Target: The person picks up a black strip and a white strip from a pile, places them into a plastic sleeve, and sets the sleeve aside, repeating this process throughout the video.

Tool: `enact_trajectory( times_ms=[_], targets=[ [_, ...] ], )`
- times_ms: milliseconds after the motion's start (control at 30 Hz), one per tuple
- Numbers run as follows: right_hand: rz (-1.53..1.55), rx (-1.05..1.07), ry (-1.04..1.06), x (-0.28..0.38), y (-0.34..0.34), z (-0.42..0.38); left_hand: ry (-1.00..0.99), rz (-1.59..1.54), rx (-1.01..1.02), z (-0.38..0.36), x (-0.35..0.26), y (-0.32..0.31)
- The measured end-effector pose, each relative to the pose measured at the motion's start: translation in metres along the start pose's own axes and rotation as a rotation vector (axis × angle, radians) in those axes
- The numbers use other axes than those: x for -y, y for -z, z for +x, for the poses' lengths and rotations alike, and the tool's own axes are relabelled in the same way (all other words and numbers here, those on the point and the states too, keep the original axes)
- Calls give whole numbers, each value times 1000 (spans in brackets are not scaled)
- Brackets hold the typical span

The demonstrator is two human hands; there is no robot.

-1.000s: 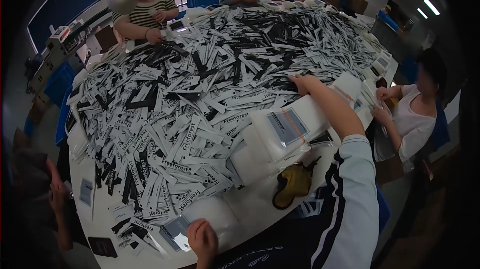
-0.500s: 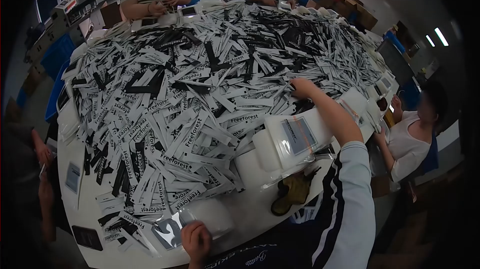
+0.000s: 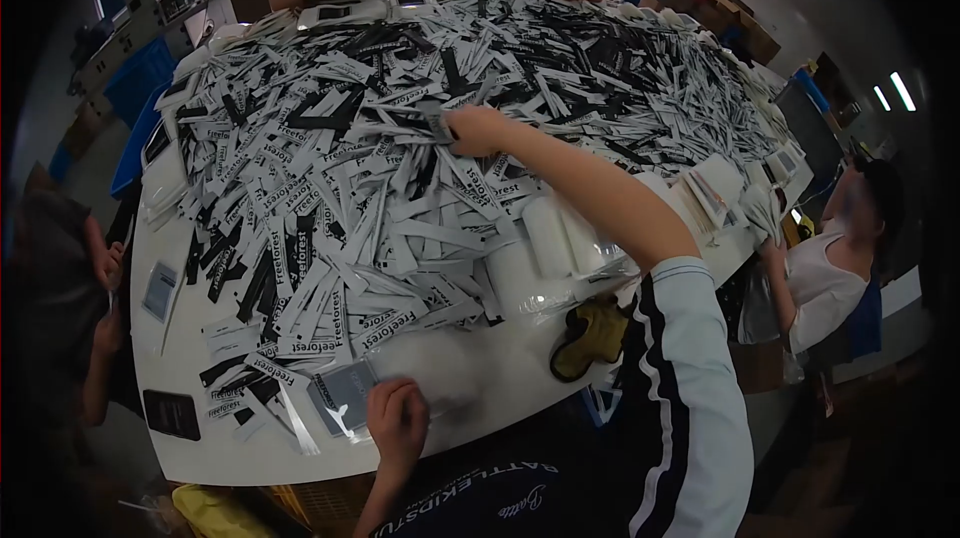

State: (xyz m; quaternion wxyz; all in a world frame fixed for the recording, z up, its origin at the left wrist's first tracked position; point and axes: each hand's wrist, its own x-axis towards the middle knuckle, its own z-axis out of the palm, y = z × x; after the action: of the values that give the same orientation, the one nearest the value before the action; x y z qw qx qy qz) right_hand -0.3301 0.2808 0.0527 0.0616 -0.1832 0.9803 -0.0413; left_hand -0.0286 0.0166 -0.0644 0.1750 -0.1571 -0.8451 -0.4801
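Your right hand [image 3: 472, 130] reaches far out over the big pile of strips [image 3: 420, 138] on the counter [image 3: 480, 388]. Its fingers are curled and pinch the end of one strip in the middle of the pile. You cannot see the fingertips, because the back of the hand hides them.

Your left hand [image 3: 397, 424] rests near the front edge of the counter. Its fingers press down on a clear bag [image 3: 342, 396] with a grey card inside. The writing on that card is too small to read.

Many white strips say "Freeforest" in black letters. The black strips are mixed in, and their words are hard to make out.

A stack of clear bags [image 3: 545, 248] lies just past your right arm, partly hidden by it. A yellow cloth [image 3: 585, 340] lies at the counter edge below your right arm.

Your shirt shows letters upside down, and they are cut off at the bottom.

Other people sit around the counter, and their hands are small and blurry at the far side.
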Motion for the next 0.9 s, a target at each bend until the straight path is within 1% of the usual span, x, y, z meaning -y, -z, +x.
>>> enact_trajectory(
  times_ms=[67, 100, 167, 200, 267, 333, 400, 433, 467, 533, 633, 700, 767, 833, 900],
  targets=[
    [-43, 14, 58, 30, -11, 10, -4, 3, -5, -1, 1, -1],
    [-49, 26, 37, 52, -7, 4, -14, 0, -9, -1, 2, -1],
    [-59, 52, 32, 76, -4, 2, -28, 8, -24, -1, 3, -2],
    [-72, 22, 104, 80, -4, 2, -49, 12, -31, -1, 3, -2],
    [-39, 101, 222, 78, -1, -1, -58, 8, -40, 0, 4, -2],
    [3, 128, 234, 80, 7, -14, -69, -5, -44, 1, 3, -1],
    [-19, -9, 113, 79, 5, -30, -53, -13, -38, 2, 1, 0],
    [-78, -135, 213, 73, -3, -36, -56, -17, -35, 1, 1, 0],
    [-80, -136, 208, 70, -6, -41, -55, -9, -37, 1, 2, -1],
    [-12, -205, 270, 68, -9, -49, -55, -2, -41, 1, 2, -1],
    [40, -205, 241, 72, -6, -55, -60, -8, -41, 2, 2, 0],
    [-10, -203, 255, 75, -5, -56, -51, 1, -32, 1, 1, 0],
    [-233, -124, 183, 82, 0, -57, -44, 6, -34, 0, 2, -1],
    [-204, -152, 212, 73, -8, -52, -47, 16, -35, 0, 2, -1],
    [-83, -215, 237, 66, -10, -50, -46, 3, -29, 0, 2, 0]
  ],
)
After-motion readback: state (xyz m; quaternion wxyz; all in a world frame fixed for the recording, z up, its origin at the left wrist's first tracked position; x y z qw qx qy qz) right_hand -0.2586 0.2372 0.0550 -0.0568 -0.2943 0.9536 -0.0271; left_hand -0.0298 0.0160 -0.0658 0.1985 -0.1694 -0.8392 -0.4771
